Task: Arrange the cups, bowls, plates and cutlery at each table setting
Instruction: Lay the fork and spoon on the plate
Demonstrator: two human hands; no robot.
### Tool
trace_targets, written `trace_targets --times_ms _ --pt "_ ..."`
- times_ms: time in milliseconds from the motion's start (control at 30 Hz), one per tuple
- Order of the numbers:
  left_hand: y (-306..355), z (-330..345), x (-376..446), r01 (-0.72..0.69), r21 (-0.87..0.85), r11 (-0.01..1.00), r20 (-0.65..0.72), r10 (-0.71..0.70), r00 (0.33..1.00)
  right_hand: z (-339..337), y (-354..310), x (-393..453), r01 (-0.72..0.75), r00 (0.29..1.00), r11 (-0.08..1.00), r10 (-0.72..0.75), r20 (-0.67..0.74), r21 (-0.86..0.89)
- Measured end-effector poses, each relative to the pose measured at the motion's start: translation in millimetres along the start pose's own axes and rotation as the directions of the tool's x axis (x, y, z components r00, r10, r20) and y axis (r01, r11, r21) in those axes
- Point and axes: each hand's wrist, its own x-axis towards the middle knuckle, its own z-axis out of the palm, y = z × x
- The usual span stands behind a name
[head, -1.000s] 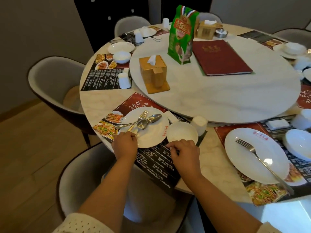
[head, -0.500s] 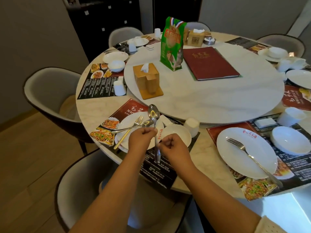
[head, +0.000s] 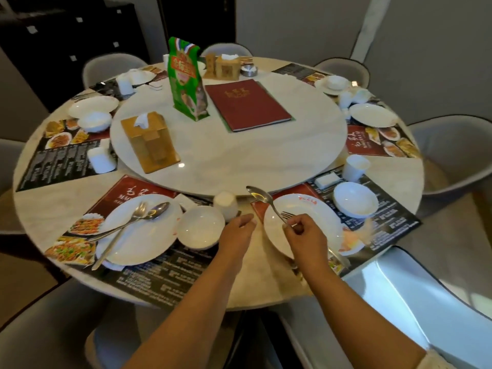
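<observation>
My right hand [head: 306,233] grips a metal spoon [head: 259,196] by its handle, its bowl pointing up and left over the far rim of the right white plate [head: 314,209]. A fork [head: 286,215] lies on that plate, mostly hidden under my hand. My left hand [head: 237,231] hovers loosely curled and holding nothing between the two settings. The left white plate [head: 141,235] carries a fork [head: 119,235] and a spoon [head: 149,213]. A small white bowl [head: 201,227] and an upturned cup [head: 225,205] stand beside it.
A right-hand bowl [head: 355,199], cup [head: 355,167] and white rest [head: 327,181] stand on the placemat. The turntable [head: 239,155] holds a tissue box [head: 149,142], green bag [head: 187,81] and red menu [head: 246,105]. Chairs ring the table; further settings lie around the edge.
My right hand has carried the spoon from the left setting over to the right plate. My left hand let go and followed to the right. The view shifted right.
</observation>
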Motion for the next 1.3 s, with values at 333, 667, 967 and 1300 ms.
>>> trace_targets --times_ms 333,667,967,1300 --pt "-26.7 59.0 12.0 0.251 -0.1 0.963 0.014 -0.251 0.968 -44.6 73.4 47.0 -0.051 0.999 0.959 0.045 -0.03 -0.279" --pt "-17.5 68.2 0.5 0.192 -0.215 0.958 -0.052 -0.207 0.977 -45.2 89.9 61.7 0.023 0.998 0.915 -0.042 -0.037 -0.404" --pt "-15.7 75.9 1.7 0.153 -0.155 0.976 -0.091 -0.169 0.981 -53.9 102.5 67.7 -0.104 0.99 0.973 0.081 -0.114 -0.206" --pt "-15.8 84.6 -0.1 0.164 -0.163 0.973 -0.086 -0.179 0.98 -61.9 113.7 76.9 -0.109 0.989 0.979 0.089 -0.119 -0.171"
